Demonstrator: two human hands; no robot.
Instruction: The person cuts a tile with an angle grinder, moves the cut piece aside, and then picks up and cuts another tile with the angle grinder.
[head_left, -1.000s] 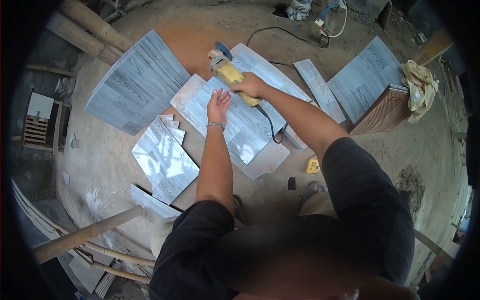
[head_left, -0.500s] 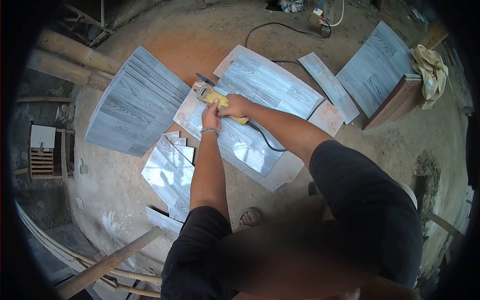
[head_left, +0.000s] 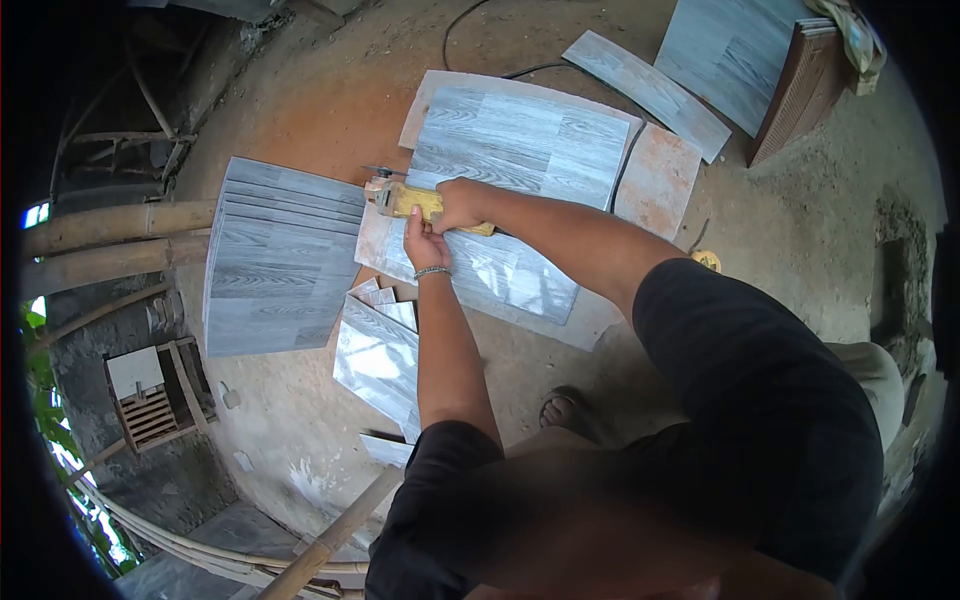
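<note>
The floor (head_left: 300, 110) carries the wide grey tile (head_left: 490, 130), which lies flat on a paler slab (head_left: 660, 170); beside its left end stands the stack of tiles (head_left: 270, 260). I judge that steady handling wants the tile flat on the slab and the stack well out of the disc's reach. The yellow grinder (head_left: 408, 200) is in front of me, over the left part of the tile and slab, so I would hold its body level and let no sideways twist reach the head. The black cord (head_left: 627, 165) crosses the tile's right end (a nuisance, if it snags) and is best clear of the thin disc (head_left: 385, 168), which I see nearly edge-on; whether it spins, I cannot tell.

My right arm (head_left: 580, 245) slants far forward and inward, its grip (head_left: 460, 205) clamped around the grinder's rear body. My left arm (head_left: 450, 350) points almost straight ahead, the left grip (head_left: 425, 245) below the body, thumb against it near the head; how tightly those fingers close, I cannot tell.
</note>
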